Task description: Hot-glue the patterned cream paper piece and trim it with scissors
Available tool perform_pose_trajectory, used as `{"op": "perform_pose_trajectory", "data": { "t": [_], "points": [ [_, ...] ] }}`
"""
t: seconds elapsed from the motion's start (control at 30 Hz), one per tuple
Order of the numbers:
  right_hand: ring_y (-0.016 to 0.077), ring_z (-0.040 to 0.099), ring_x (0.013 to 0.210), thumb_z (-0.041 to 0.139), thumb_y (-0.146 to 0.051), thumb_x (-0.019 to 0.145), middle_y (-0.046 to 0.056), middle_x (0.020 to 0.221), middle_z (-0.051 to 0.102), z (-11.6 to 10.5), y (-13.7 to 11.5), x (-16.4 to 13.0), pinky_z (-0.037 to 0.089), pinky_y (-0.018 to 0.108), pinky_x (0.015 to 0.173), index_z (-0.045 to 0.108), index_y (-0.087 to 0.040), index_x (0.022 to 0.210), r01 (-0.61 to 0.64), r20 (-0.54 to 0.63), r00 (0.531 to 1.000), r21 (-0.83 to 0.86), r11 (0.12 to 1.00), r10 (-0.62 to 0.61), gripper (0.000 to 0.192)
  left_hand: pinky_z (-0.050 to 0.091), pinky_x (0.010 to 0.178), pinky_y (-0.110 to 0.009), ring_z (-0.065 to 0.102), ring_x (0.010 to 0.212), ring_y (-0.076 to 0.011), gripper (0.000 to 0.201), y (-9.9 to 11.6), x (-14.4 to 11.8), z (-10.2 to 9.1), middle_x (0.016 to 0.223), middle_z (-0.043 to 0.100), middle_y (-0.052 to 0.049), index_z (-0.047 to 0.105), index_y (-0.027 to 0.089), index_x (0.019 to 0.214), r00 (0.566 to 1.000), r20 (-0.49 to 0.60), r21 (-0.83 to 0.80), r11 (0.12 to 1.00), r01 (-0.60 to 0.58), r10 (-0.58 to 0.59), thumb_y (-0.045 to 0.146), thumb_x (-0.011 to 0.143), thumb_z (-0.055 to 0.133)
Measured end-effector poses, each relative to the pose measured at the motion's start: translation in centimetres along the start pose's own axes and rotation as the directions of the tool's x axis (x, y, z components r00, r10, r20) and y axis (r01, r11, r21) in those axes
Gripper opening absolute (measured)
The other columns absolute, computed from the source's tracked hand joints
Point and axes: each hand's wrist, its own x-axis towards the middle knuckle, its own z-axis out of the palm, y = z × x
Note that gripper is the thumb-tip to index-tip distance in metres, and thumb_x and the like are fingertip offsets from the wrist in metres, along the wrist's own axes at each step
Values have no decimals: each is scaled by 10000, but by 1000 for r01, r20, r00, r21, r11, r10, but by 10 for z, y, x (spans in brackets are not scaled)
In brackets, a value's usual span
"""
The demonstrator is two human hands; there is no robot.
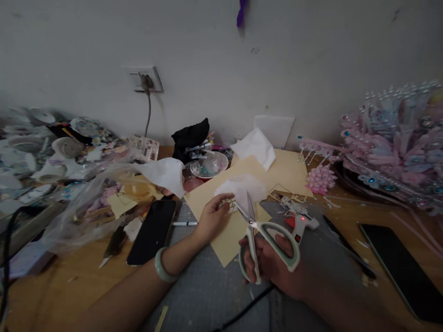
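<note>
My right hand has its fingers through the handles of white and grey-green scissors, whose blades stand apart and point away from me. The blades lie against a thin white sheet, cloth or paper, resting over cream card. My left hand, with a pale bangle at the wrist, pinches a white piece patterned with dark outlines at the near edge of this sheet. Whether the patterned piece and the sheet are joined I cannot tell. Beneath them is a grey cutting mat.
A glue gun with a red light lies right of the scissors. Phones flank the mat, with a craft knife at left. Pink beaded headpieces crowd the right; ribbon spools and a plastic bag fill the left.
</note>
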Motion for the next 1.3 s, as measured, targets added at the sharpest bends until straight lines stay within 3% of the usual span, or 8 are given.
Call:
{"op": "perform_pose_trajectory", "data": {
  "t": [0.17,0.3,0.5,0.6,0.7,0.83,1.13,1.3],
  "points": [
    [176,560,630,363,-669,725,64,773,542,2,16,-2,468,350,563,507,-138,1042,-72,30,997,59,996,70,635,348,911,-308,534,1014,-187,311,-1,4,-2,1089,618,-57,603,170,1012,996,-81,15,1000,24,-23,252,724,522],
    [165,566,596,385,-655,728,60,742,550,-8,30,1,445,267,450,460,-140,1082,-113,41,993,-21,993,113,629,372,893,-303,539,1014,-183,334,-2,5,-5,1105,612,-64,586,162,1040,993,-114,-11,1000,12,-14,254,726,517],
    [173,587,658,491,-602,710,69,793,570,-10,31,4,470,315,553,455,-154,1089,-26,-29,999,-78,997,24,588,375,910,-295,531,1046,-177,320,1,-6,3,1105,618,-60,596,174,1028,984,-163,-33,996,-79,73,277,729,547],
    [175,593,685,512,-561,724,75,818,578,-7,32,4,471,318,578,448,-160,1112,-3,-2,1000,-106,994,3,562,348,949,-302,508,1085,-177,335,1,-15,10,1136,603,-57,594,187,1041,984,-160,-54,994,-92,82,276,719,575],
    [183,596,734,580,-512,700,81,898,580,-8,36,5,471,338,617,442,-191,1119,10,45,999,-100,995,-5,545,340,964,-303,497,1105,-174,352,4,-24,17,1149,596,-59,585,183,1054,985,-165,-91,994,-67,51,267,712,585],
    [205,591,796,686,-471,611,78,931,585,-9,41,7,454,377,692,435,-209,1132,18,17,1000,-114,993,-16,636,332,975,-303,500,1107,-176,353,9,-33,24,1144,602,-59,593,176,1041,986,-170,-92,996,-20,4,260,698,591],
    [188,595,830,724,-369,602,38,903,582,-11,47,11,448,348,713,449,-240,1091,35,11,999,-195,980,-33,575,332,977,-320,490,1124,-192,378,11,-40,28,1180,581,-61,581,188,1074,987,-152,-76,996,35,-46,273,706,575],
    [198,592,855,709,-393,620,49,927,585,-9,42,10,441,360,734,440,-243,1111,48,20,999,-151,987,-45,580,363,943,-300,515,1092,-189,391,16,-40,29,1162,593,-64,575,172,1080,983,-160,-92,993,75,-89,274,702,575]
  ]
}}
